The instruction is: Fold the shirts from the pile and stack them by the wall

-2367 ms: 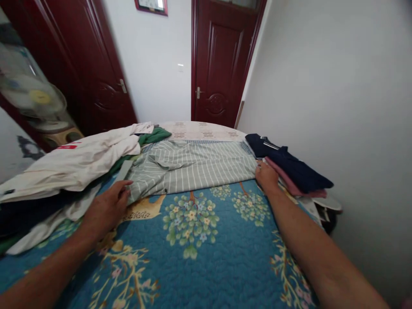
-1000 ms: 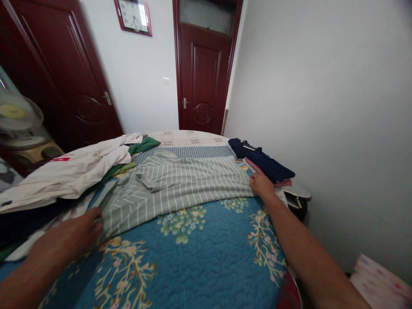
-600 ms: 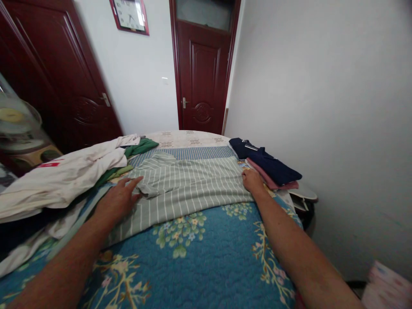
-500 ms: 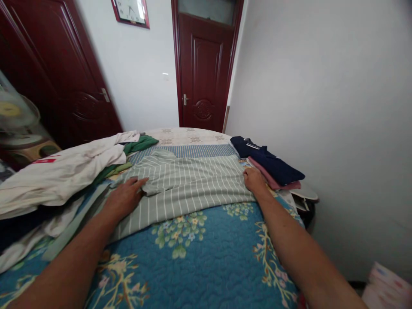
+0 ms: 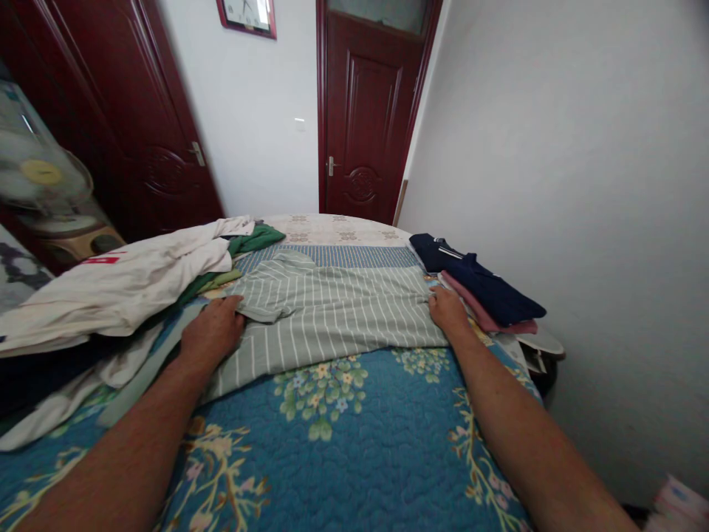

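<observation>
A grey-green shirt with white stripes (image 5: 343,310) lies spread sideways across the bed. My left hand (image 5: 216,329) is closed at its left side, with the fingertips pinching the fabric near a short sleeve. At the opposite end, my right hand (image 5: 447,309) grips the shirt's edge, thumb and fingers together. The fabric between the two hands rests flat, with some creases and one corner turned up toward the back. Part of the shirt's left end is hidden behind my left hand and forearm.
A heap of loose clothes with a white shirt (image 5: 149,273) on top lies at left, beside a green garment (image 5: 258,239). Folded navy clothes (image 5: 487,290) sit on a pink garment (image 5: 470,301) at right. The blue floral quilt (image 5: 365,451) covers the bed. A fan (image 5: 44,177) stands far left.
My left hand's fingers, stretched out before, have closed on the fabric by the sleeve. My right hand keeps its grip on the edge. The whole view has shifted slightly.
</observation>
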Demonstrator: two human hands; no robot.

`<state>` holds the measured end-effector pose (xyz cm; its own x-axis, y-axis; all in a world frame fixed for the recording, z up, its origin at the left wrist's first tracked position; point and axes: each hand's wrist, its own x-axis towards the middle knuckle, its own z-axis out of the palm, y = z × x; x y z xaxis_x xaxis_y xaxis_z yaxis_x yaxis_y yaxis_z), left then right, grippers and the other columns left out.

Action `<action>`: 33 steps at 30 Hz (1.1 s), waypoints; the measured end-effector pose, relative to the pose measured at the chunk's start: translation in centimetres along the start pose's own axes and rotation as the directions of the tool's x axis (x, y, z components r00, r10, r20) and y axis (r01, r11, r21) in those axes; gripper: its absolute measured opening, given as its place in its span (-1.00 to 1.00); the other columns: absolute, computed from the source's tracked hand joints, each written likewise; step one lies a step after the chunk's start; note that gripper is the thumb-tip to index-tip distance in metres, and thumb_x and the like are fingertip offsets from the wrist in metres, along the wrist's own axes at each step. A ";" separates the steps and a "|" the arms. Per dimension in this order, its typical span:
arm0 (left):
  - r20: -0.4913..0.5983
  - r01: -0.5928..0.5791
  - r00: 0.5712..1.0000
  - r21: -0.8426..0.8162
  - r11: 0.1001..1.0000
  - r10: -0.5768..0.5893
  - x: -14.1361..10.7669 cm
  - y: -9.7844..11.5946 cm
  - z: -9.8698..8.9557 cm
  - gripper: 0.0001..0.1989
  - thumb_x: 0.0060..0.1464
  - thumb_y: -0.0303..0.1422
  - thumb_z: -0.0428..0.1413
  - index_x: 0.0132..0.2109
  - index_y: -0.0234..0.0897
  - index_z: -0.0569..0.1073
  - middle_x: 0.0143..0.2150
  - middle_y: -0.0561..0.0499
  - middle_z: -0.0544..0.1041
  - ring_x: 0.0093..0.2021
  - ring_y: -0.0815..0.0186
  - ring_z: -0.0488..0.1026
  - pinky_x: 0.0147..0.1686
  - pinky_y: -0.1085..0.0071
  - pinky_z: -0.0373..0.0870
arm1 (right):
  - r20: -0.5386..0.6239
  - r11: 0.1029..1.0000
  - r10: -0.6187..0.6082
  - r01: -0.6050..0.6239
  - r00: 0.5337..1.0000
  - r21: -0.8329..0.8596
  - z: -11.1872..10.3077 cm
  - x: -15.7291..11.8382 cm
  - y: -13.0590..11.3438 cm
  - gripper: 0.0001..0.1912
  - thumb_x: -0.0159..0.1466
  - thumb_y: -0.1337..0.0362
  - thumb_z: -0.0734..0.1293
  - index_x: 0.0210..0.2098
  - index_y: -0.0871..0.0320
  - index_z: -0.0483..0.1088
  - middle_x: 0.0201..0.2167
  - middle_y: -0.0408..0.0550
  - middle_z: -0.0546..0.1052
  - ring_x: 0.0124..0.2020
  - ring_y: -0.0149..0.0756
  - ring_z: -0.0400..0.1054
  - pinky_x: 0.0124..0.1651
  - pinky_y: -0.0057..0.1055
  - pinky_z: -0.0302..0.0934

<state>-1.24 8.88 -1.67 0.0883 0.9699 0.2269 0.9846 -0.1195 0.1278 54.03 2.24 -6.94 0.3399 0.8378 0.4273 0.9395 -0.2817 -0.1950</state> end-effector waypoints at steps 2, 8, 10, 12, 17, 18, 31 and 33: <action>-0.010 -0.062 0.998 -0.011 0.998 0.062 -0.2 0.0 0.4 -0.41 0.36 -0.22 -0.05 0.43 -0.32 0.37 0.29 -0.34 0.52 0.22 -0.10 0.53 0.19 0.06 0.44 | 0.022 1.000 0.004 -0.004 1.000 0.003 -0.3 0.0 0.0 -0.54 0.43 0.31 0.22 0.25 0.26 0.49 0.11 0.26 0.61 0.14 0.02 0.47 0.29 -0.16 0.24; 0.022 -0.165 0.986 0.027 0.986 0.164 -1.0 -0.8 0.6 -0.36 0.34 -0.17 -0.01 0.46 -0.33 0.33 0.34 -0.36 0.45 0.30 -0.12 0.47 0.26 0.07 0.40 | 0.025 0.995 0.062 -0.064 0.998 0.076 -2.7 -0.2 1.1 -0.46 0.43 0.32 0.21 0.35 0.26 0.44 0.17 0.24 0.60 0.16 0.00 0.50 0.28 -0.23 0.26; 0.081 -0.189 0.979 0.034 0.981 0.186 -1.3 -1.0 0.5 -0.37 0.35 -0.17 -0.02 0.45 -0.36 0.35 0.36 -0.36 0.43 0.30 -0.10 0.47 0.27 0.08 0.39 | 0.086 0.992 0.099 -0.105 0.991 0.069 -3.7 -1.0 2.1 -0.50 0.40 0.37 0.22 0.25 0.27 0.54 0.11 0.23 0.63 0.12 -0.03 0.52 0.26 -0.28 0.27; 0.114 -0.214 0.972 0.046 0.976 0.207 -2.0 -1.0 0.4 -0.39 0.38 -0.16 -0.06 0.44 -0.37 0.36 0.35 -0.36 0.43 0.29 -0.09 0.47 0.26 0.07 0.39 | 0.125 0.987 0.134 -0.143 0.983 0.068 -4.6 -2.1 3.1 -0.55 0.38 0.39 0.21 0.13 0.26 0.61 0.07 0.21 0.65 0.10 -0.05 0.53 0.23 -0.27 0.30; 0.106 -0.136 0.987 0.141 0.981 0.122 -5.5 -1.1 -1.3 -0.34 0.40 -0.06 -0.15 0.46 -0.30 0.34 0.33 -0.36 0.46 0.17 -0.21 0.53 0.09 -0.08 0.48 | 0.152 0.973 0.131 -0.156 0.980 0.170 -5.8 -6.0 4.4 -0.66 0.40 0.21 0.26 -0.09 0.17 0.67 -0.09 0.13 0.69 0.02 -0.04 0.56 0.17 -0.21 0.35; 0.099 -0.109 0.991 0.157 0.981 0.094 -6.4 -1.3 -1.6 -0.32 0.40 -0.03 -0.17 0.46 -0.28 0.34 0.33 -0.35 0.47 0.14 -0.24 0.54 0.05 -0.10 0.50 | 0.150 0.969 0.127 -0.155 0.980 0.192 -5.8 -6.7 4.4 -0.67 0.38 0.19 0.29 -0.09 0.16 0.67 -0.11 0.13 0.69 0.00 -0.04 0.56 0.16 -0.21 0.36; 0.018 0.048 0.999 0.147 0.988 -0.051 -10.5 -2.6 -2.1 -0.28 0.44 -0.03 -0.38 0.45 -0.32 0.30 0.23 -0.43 0.47 0.03 -0.24 0.59 -0.04 -0.12 0.54 | -0.094 0.890 0.212 -0.153 0.973 0.430 -5.6 -7.0 2.5 -0.52 0.38 0.28 0.09 0.06 0.16 0.58 0.06 0.11 0.65 0.18 -0.09 0.46 0.34 -0.17 0.25; 0.048 0.088 0.994 0.126 0.988 -0.095 -10.5 -2.6 -2.2 -0.28 0.44 -0.02 -0.39 0.46 -0.28 0.29 0.27 -0.41 0.45 0.05 -0.24 0.60 -0.02 -0.12 0.54 | -0.094 0.900 0.214 -0.158 0.972 0.406 -5.3 -6.9 2.6 -0.51 0.38 0.28 0.08 0.07 0.18 0.57 0.07 0.13 0.64 0.19 -0.07 0.44 0.34 -0.15 0.24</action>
<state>-5.05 -1.45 -2.29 0.0019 0.9859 0.1671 0.9997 -0.0061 0.0242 54.33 -6.76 -5.67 0.5354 0.7102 0.4571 0.7742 -0.1962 -0.6018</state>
